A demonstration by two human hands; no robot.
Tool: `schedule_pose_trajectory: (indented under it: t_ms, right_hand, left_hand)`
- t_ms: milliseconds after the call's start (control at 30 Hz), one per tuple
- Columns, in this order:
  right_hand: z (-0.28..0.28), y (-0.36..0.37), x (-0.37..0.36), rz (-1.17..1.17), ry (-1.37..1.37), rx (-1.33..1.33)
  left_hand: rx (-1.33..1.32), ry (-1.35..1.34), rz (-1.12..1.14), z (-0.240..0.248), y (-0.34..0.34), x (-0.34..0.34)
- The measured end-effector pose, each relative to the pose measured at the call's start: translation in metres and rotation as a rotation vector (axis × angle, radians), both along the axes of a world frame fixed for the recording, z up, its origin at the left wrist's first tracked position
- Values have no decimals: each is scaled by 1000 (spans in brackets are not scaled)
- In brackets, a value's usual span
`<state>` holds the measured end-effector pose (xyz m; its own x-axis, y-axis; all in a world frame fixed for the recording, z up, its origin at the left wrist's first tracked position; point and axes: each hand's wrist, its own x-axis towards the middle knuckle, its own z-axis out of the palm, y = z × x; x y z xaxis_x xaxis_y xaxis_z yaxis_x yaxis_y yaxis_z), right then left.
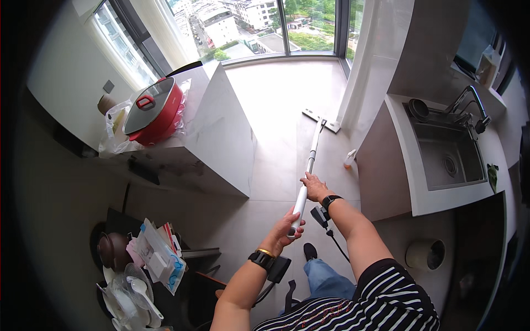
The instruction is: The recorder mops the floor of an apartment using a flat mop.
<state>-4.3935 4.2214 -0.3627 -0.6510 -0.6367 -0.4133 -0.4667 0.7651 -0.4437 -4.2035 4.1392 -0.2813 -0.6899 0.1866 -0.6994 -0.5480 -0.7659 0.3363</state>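
Mop point(313, 155) stands with its flat head point(330, 126) on the floor point(274, 175), between the island point(221, 138) and the sink unit point(381, 171). Both hands partly cover its pole: the left hand point(282, 228) has its fingers curled around the white grip near the bottom end, while the right hand point(316, 188) closes around it higher up, some fingertips hidden. Dark rounded corners cut off the room's edges. Packets point(160, 259) at left carry print too small to read. The pole points away from the person, slightly rightward; the head's long axis lies crosswise, its right end beside the curtain point(359, 77).
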Motion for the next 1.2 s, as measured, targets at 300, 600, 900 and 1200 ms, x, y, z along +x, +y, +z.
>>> schedule_pose_trajectory:
  t_ms: [300,600,900,1200]
  right_hand:
    - [-63,-12,14,639,180,-144]
    - [6,-74,201,1014,-231,-648]
    - [-73,-92,10,262,153,-66]
    - [-61,-161,-31,255,89,104]
  left_hand:
    - [-142,-102,-72,-31,-29,55]
    - [-336,-473,-28,188,-73,260]
    - [-262,-142,-272,45,-118,58]
    - [-292,-65,-149,26,-186,36]
